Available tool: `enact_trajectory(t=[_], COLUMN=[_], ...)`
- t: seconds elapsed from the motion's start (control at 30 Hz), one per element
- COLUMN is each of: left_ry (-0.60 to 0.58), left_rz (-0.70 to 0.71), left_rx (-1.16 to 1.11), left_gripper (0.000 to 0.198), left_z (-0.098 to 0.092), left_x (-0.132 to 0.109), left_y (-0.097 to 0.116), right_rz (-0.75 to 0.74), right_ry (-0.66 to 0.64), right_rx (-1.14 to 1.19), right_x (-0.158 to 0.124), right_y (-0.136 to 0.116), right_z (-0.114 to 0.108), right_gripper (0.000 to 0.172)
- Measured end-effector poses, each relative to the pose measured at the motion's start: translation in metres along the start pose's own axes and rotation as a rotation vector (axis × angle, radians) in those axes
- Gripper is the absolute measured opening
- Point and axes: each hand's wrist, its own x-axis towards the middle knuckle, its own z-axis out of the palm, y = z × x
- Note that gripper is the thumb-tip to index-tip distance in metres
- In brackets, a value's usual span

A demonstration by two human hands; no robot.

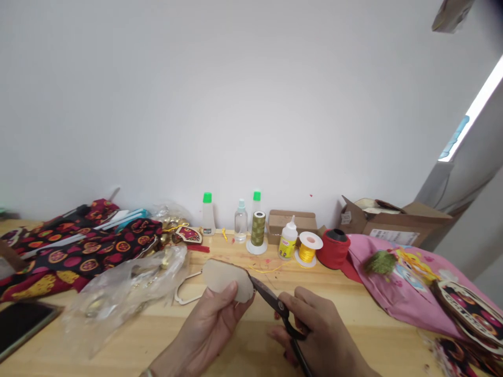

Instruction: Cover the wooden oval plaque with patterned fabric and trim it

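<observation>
My left hand [214, 327] pinches a flat, pale grey piece with rounded edges [226, 277], thumb on top and fingers underneath. In my right hand [322, 327] is a pair of dark scissors [269, 296], fingers through the black handles. The blades meet the right edge of the grey piece; whether they are parted there I cannot make out. Just left of the piece lies a thin, pale, curved frame [183, 293] on the wooden table [243, 348], partly hidden behind my left hand and the piece.
Green-capped bottles, a spray bottle [241, 222], an olive thread cone [258, 230], a glue bottle [288, 241], a yellow cord spool [307, 254] and red thread [334, 250] line the back. Plastic bags [118, 293] and patterned fabric [90, 251] lie left; a pink bag [396, 293] lies right.
</observation>
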Motion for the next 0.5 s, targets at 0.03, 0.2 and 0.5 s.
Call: enact_trajectory(t=[0.03, 0.2, 0.5], left_ry=[0.005, 0.028, -0.013], left_rz=[0.003, 0.009, -0.005], left_rx=[0.001, 0.011, -0.007], left_gripper=[0.048, 0.048, 0.049], left_z=[0.0004, 0.0016, -0.0002], left_x=[-0.0006, -0.0035, -0.0015], left_y=[0.0, 0.0001, 0.0004], right_rz=[0.0, -0.005, 0.039], right_ry=[-0.001, -0.011, -0.036], right_rx=[0.0, -0.017, -0.037], right_x=[0.0, 0.0002, 0.0012], right_y=[0.0004, 0.0011, 0.0021], right_z=[0.0, 0.0001, -0.0024], right_gripper=[0.011, 0.013, 0.013])
